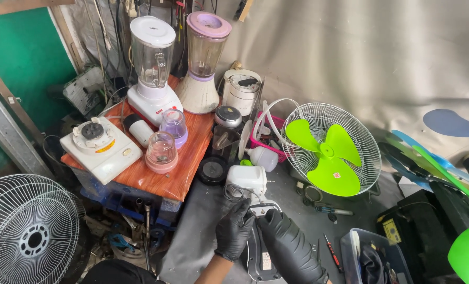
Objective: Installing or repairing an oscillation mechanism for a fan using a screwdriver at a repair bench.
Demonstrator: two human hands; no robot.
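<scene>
Both my hands wear black gloves. My left hand (233, 229) and my right hand (287, 243) grip a small white and black fan part (261, 211) between their fingertips, low in the middle of the view. Just beyond it lies a white fan motor housing (246, 180) with loose wires. A dark fan base (259, 257) sits under my hands.
A low wooden table (184, 168) holds two blenders (151, 68), small jars (162, 152) and a white blender base (101, 147). A fan with green blades (330, 152) stands right. A white fan grille (27, 231) leans left. Screwdrivers (333, 252) and a blue bin (368, 255) lie right.
</scene>
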